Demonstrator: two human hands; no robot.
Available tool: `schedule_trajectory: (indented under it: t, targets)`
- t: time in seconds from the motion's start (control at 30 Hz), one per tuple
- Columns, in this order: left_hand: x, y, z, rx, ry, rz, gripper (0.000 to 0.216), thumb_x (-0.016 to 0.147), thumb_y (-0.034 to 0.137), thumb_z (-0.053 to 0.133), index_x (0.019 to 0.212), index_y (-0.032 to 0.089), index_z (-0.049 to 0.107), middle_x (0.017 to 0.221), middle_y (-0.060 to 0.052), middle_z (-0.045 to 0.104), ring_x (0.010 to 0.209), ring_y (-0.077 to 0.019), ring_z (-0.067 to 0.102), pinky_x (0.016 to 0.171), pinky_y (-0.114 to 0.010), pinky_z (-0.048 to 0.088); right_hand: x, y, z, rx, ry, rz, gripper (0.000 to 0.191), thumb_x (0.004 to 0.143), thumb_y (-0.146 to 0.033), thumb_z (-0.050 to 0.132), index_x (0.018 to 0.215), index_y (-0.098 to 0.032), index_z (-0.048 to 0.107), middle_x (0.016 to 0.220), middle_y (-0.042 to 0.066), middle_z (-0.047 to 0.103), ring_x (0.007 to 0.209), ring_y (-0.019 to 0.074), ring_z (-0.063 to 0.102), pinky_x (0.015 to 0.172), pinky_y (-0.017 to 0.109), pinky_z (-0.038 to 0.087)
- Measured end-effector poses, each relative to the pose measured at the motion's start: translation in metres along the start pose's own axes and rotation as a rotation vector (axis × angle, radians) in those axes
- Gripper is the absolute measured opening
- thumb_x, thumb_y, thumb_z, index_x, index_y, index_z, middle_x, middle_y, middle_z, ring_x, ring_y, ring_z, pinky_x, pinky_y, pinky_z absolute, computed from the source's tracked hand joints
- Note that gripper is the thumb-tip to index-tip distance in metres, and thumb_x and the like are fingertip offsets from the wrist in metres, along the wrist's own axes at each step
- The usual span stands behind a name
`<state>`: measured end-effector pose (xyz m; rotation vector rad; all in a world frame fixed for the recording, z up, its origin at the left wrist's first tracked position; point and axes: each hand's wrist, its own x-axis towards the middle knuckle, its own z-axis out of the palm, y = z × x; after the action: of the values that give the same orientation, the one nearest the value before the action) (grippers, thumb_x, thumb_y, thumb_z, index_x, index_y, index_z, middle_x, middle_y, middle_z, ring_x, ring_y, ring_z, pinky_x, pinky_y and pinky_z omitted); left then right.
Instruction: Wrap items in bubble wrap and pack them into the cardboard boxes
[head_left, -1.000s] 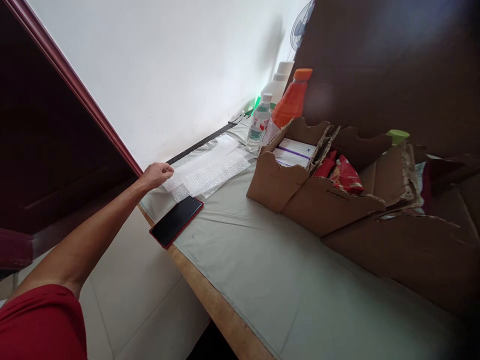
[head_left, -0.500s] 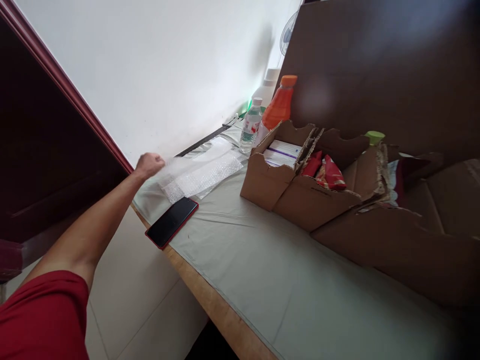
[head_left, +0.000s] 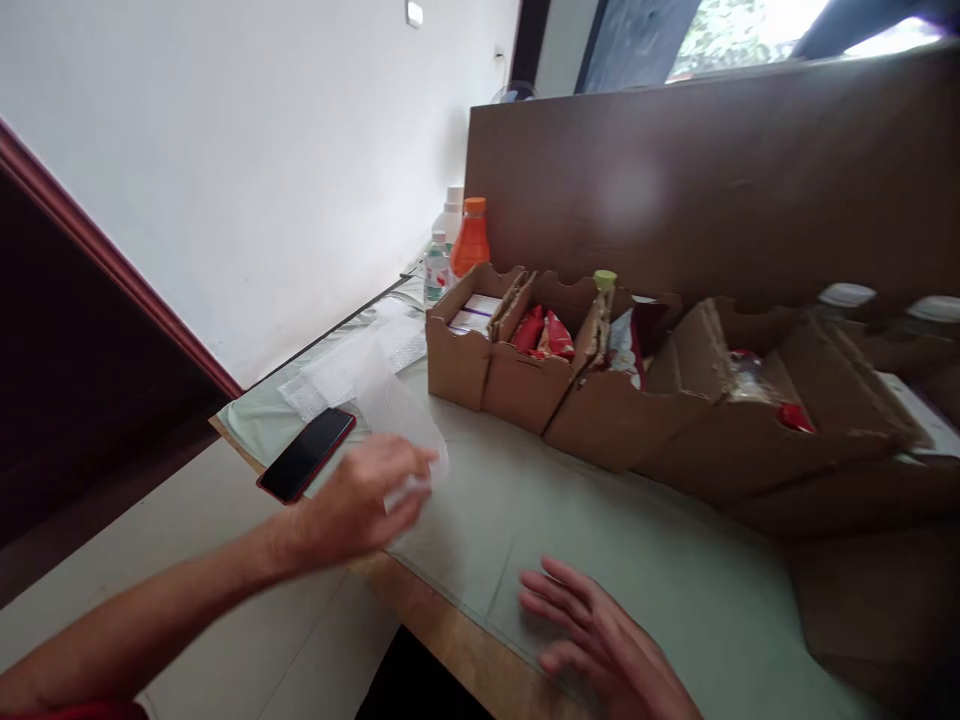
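My left hand [head_left: 367,500] is closed on the near end of a bubble wrap bag [head_left: 397,400], a translucent white piece held over the table. The bag trails back toward other bubble wrap sheets [head_left: 322,375] lying by the wall; motion blurs it a little. Just left of that hand lies a black phone in a red case [head_left: 307,455]. Lower right, my right hand [head_left: 592,640] hovers above the table's front edge, fingers apart, with nothing in it.
A row of cardboard boxes [head_left: 517,385] runs along the back of the cloth-covered table [head_left: 480,510], holding packets and small cartons. Behind their left end stand a water bottle [head_left: 436,268] and an orange bottle [head_left: 471,240]. A tall cardboard panel [head_left: 675,180] rises behind.
My left hand has come from the wall side toward the front middle, drawing the bubble wrap bag along. My right hand has entered the view. The camera has turned right.
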<state>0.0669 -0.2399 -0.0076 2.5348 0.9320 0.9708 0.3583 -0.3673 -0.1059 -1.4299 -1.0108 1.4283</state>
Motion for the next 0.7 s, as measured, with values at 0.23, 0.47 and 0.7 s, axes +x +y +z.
schedule_trajectory:
  t: [0.23,0.47,0.7]
  targets:
    - [-0.084,0.078,0.115,-0.159,-0.213,0.212,0.025,0.069,0.007,0.061,0.088,0.023,0.059,0.105,-0.008,0.08,0.081,-0.022,0.071,0.074,-0.037,0.057,0.075,-0.035,0.04,0.152,-0.248,0.108,0.07,0.081,-0.053,0.074,0.137,-0.017,0.053,0.108,0.014,0.073,0.089,0.0243,0.072,0.055,0.028,0.055]
    - [-0.108,0.09,0.14,-0.144,-0.107,0.324,0.023,0.07,0.008,0.057,0.086,0.024,0.059,0.105,-0.008,0.08,0.077,-0.0232,0.074,0.07,-0.038,0.061,0.05,-0.034,0.023,-0.006,-0.067,-0.091,0.017,0.074,-0.019,0.07,0.091,-0.017,0.07,0.062,-0.005,0.058,0.056,0.0105,0.052,0.054,0.023,0.041]
    - [-0.079,0.115,0.149,-0.303,-0.231,0.246,0.03,0.07,0.007,0.056,0.093,0.027,0.058,0.078,-0.007,0.072,0.066,-0.0239,0.068,0.058,-0.037,0.056,-0.036,-0.006,-0.073,-0.113,0.41,-0.16,0.032,0.084,-0.04,0.063,0.108,-0.019,0.06,0.075,-0.002,0.058,0.069,0.0147,0.056,0.064,0.028,0.045]
